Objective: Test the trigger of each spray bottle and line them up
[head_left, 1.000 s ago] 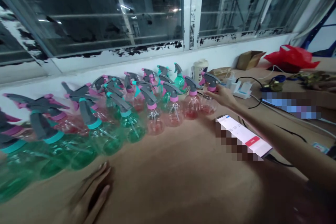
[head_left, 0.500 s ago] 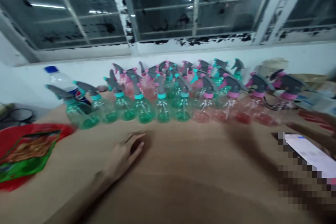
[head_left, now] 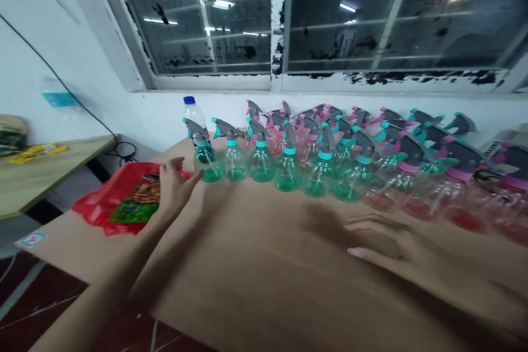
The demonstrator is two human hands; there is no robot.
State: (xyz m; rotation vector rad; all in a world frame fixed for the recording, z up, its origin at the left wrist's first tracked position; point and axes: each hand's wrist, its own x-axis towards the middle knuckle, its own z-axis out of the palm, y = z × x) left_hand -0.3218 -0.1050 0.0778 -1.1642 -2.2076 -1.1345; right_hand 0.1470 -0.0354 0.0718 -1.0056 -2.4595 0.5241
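My left hand, fingers apart, is over the right edge of a red plastic bag and beside the leftmost green spray bottle. A green and red snack packet lies on that bag, partly covered by the hand. My right hand hovers over the table with thumb and fingers spread, nothing in it. In front of it stand several spray bottles in a row, green ones such as this bottle on the left and pink ones such as this bottle on the right.
More spray bottles with pink and grey heads crowd behind the front row. A clear bottle with a blue cap stands by the wall. At far left is another table bearing yellow items. A window is above.
The view has turned left. My left hand has moved left to the red bag, and my right hand has moved left, away from the phone, which is out of view now.
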